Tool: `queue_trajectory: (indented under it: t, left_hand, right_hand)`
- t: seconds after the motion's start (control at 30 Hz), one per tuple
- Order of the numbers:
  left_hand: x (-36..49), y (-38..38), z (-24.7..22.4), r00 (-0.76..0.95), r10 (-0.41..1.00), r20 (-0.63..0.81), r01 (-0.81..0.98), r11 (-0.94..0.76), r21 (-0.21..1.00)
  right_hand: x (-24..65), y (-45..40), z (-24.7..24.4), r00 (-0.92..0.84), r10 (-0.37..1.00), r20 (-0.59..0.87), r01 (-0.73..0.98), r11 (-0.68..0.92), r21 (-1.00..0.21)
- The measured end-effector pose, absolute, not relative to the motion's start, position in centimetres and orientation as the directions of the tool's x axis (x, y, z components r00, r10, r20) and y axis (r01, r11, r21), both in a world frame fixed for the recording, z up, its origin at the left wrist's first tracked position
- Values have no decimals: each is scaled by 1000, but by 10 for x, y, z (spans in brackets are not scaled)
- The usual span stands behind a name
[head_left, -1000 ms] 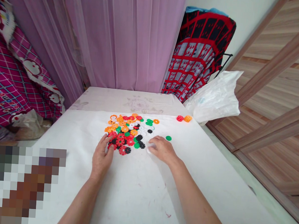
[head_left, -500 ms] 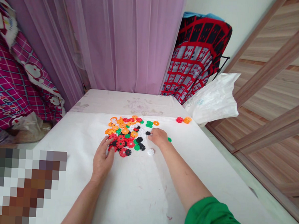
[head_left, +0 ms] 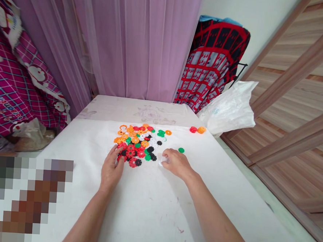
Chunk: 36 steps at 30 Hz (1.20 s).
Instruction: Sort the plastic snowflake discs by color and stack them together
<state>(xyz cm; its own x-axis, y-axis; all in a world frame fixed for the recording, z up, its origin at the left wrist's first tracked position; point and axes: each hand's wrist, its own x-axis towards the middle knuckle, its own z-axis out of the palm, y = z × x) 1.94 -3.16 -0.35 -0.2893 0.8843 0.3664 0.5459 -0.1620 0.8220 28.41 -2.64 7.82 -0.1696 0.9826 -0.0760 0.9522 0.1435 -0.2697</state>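
A pile of notched plastic snowflake discs (head_left: 131,150) in red, orange, green, black and white lies on the white-covered table (head_left: 145,207). My left hand (head_left: 112,167) rests at the pile's left front edge, fingers spread, fingertips touching red discs. Just right of the pile, my right hand (head_left: 177,163) has thumb and fingers closed on a small white cluster of discs (head_left: 163,160), partly hidden by the fingers. A single green disc (head_left: 181,150) lies flat behind that hand. Loose white discs (head_left: 154,140) sit at the pile's right side.
Near the table's far right corner sit a red disc ball (head_left: 193,130) and an orange disc ball (head_left: 201,130). A white plastic bag (head_left: 229,108) stands beside that corner. Behind the table hang purple curtains (head_left: 144,43); a wooden wardrobe (head_left: 296,107) stands to the right.
My right hand has moved from the black and white discs toward me and closed on the white cluster. The green disc behind it now shows fully. My left hand stays about where it was.
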Motion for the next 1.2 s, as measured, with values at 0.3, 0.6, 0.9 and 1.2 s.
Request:
queue_trajectory:
  t: [0.3, 0.6, 0.9, 1.2]
  left_hand:
    - [20, -32, -5, -300, 881, 366, 547, -155, 823]
    - [19, -32, -5, -288, 887, 360, 545, -157, 824]
    - [19, -32, -6, -283, 883, 374, 557, -166, 814]
    - [19, -33, -5, -286, 882, 374, 547, -170, 820]
  right_hand:
    - [282, -27, 70, -221, 969, -112, 956, 193, -223]
    - [268, -26, 63, -229, 965, -129, 960, 201, -194]
    - [283, -1, 82, -165, 979, -122, 972, 140, -191]
    - [291, 74, 73, -27, 993, -119, 998, 20, -52]
